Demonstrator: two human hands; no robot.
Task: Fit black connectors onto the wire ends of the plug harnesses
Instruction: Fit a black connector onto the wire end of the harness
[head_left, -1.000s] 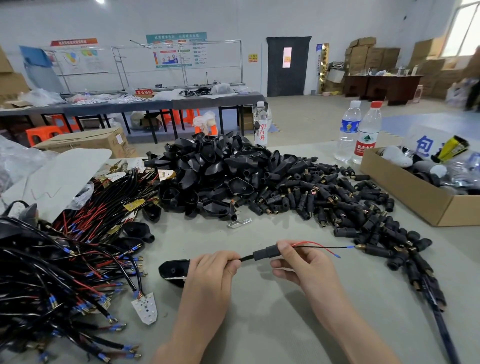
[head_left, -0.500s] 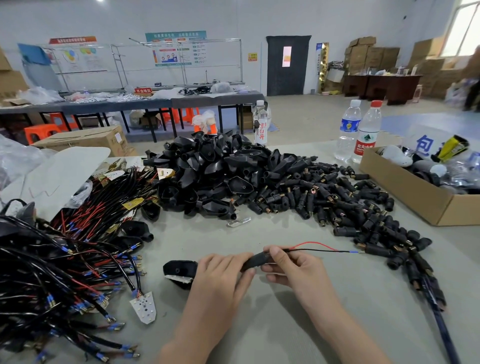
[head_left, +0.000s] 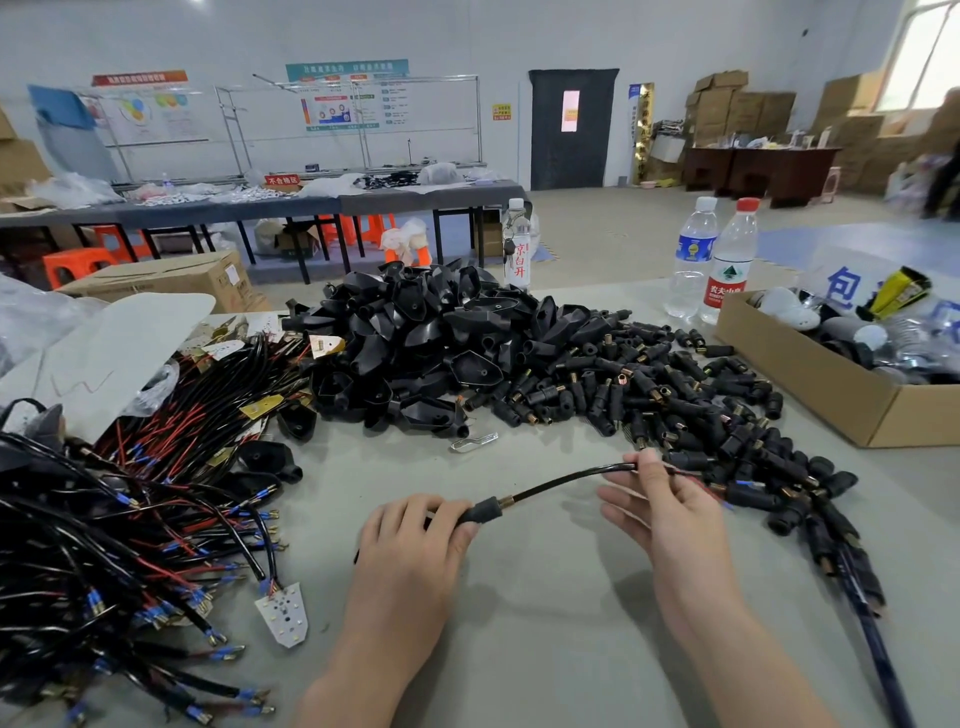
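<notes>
At the lower centre of the frame, a black connector (head_left: 480, 512) is gripped in the left hand (head_left: 410, 551), whose fingers are curled over it just above the grey table (head_left: 545, 639). A black harness cable (head_left: 561, 480) is seen emerging from the connector's brass-coloured end and arching up to the right, where it is pinched between the thumb and forefinger of the right hand (head_left: 670, 519); that hand's other fingers are held spread. Along the left edge a tangled heap of harnesses (head_left: 119, 545) with red and black wires and blue-sleeved terminals is noted, with a white LED plate (head_left: 283, 613) at its near edge. Just beyond the right hand, loose connectors (head_left: 675, 405) are spread in a wide pile, which is joined at mid-frame by a mound of black plug shells (head_left: 431, 338). At the right edge an open cardboard box (head_left: 810, 395) is recorded, and two water bottles (head_left: 693, 260) are seen near its far corner. Long tables (head_left: 234, 208) are observed before the far wall.
</notes>
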